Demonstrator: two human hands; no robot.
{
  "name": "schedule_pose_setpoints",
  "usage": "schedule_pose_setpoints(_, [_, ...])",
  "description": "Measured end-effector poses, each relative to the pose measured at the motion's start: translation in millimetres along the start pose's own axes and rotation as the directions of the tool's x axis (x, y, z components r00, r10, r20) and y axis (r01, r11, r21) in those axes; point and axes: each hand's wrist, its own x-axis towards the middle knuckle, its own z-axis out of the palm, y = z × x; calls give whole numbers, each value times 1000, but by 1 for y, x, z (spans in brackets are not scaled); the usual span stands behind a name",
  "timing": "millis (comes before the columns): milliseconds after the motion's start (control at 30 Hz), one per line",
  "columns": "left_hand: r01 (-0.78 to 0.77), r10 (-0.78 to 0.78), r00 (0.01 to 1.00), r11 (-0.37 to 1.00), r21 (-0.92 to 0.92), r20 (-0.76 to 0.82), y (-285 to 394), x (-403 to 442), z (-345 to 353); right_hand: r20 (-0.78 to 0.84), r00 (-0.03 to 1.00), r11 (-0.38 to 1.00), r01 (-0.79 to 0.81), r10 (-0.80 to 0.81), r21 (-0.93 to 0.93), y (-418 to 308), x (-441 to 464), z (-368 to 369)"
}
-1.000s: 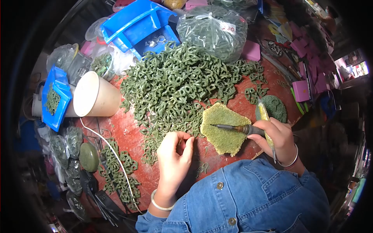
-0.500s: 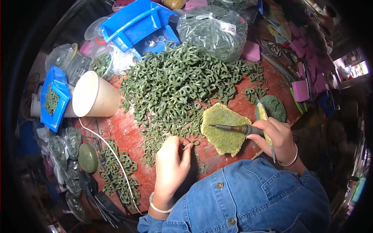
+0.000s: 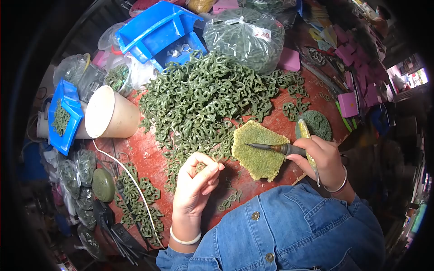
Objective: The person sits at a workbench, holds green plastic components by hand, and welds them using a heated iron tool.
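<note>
My right hand (image 3: 323,162) is closed around a soldering-iron-like pen (image 3: 271,147) with a dark pointed tip and also holds a slim yellow-wrapped tool (image 3: 308,147). The pen's tip is over a rough yellow-green pad (image 3: 258,165). My left hand (image 3: 194,185) is raised beside the near edge of a heap of small green openwork pieces (image 3: 203,95), thumb and fingers pinched together. Something small and greenish shows between them, too hidden to name. A few green pieces (image 3: 230,199) lie between my left hand and the denim shirt.
A white cup (image 3: 113,113) and blue bins (image 3: 158,34) stand at the left and back. Behind the heap is a clear bag of green pieces (image 3: 244,40). A round green scrubber-like disc (image 3: 318,125) sits right of the pad. A white cord (image 3: 129,174) crosses the red table.
My left hand has turned and drawn slightly back to the left, its fingers still pinched. More of the few green pieces near the shirt shows. My right hand and pen have hardly moved.
</note>
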Motion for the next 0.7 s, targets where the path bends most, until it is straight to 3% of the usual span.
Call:
schedule_pose_setpoints(233, [24,-19,999,984,-176,30,1,2,-1,-44,999,999,15,-13,51,-1,2,6])
schedule_pose_setpoints(467, [24,-18,999,987,-160,42,3,1,1,37,999,1000,4,-5,11,-2,2,8])
schedule_pose_setpoints(633, [25,-20,999,993,-117,46,3,1,3,-127,991,986,63,-44,151,-6,6,15])
schedule_pose_setpoints(700, [26,-21,999,994,-107,42,3,1,2,-122,991,982,74,-53,173,-9,7,17])
